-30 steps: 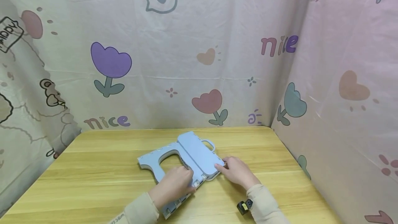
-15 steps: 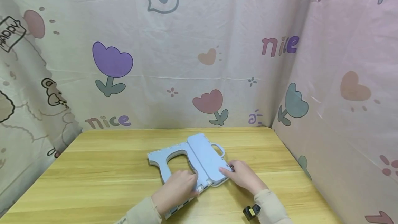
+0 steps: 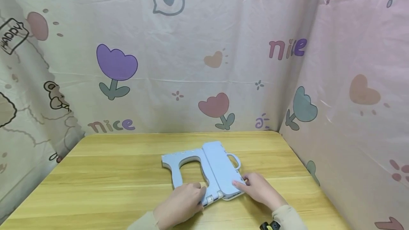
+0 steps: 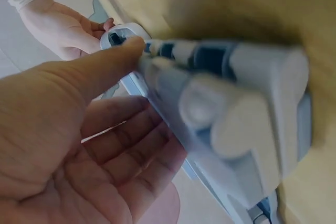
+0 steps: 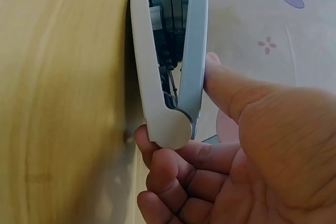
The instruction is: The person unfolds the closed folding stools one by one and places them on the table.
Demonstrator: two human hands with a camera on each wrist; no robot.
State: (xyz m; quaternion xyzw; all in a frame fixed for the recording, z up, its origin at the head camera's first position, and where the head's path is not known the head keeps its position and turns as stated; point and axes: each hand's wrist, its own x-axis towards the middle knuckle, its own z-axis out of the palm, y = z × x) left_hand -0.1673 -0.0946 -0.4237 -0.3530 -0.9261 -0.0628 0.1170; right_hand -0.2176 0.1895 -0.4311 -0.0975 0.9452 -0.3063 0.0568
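Head: the blue-and-white folding stool (image 3: 220, 168), folded approx. flat, is on or just over the counter (image 3: 96, 184), w/ its handle (image 3: 235, 160) on the far right side. L grip (image 3: 181, 203) has the near edge by the cut-out; R grip (image 3: 260, 191) pinches the near right corner.

L wrist: L grip holds the stool btwn thumb and fingers; its rounded end is blurred. R grip shows beyond.

R wrist: R grip's thumb presses the blue panel (image 5: 194, 51), fingers curled at the rounded end; a gap parts it from the white panel (image 5: 147, 51).

Step in hand is prob. two-handed positioning; next move likely needs firm hold both sides, fingers clear of the gap.
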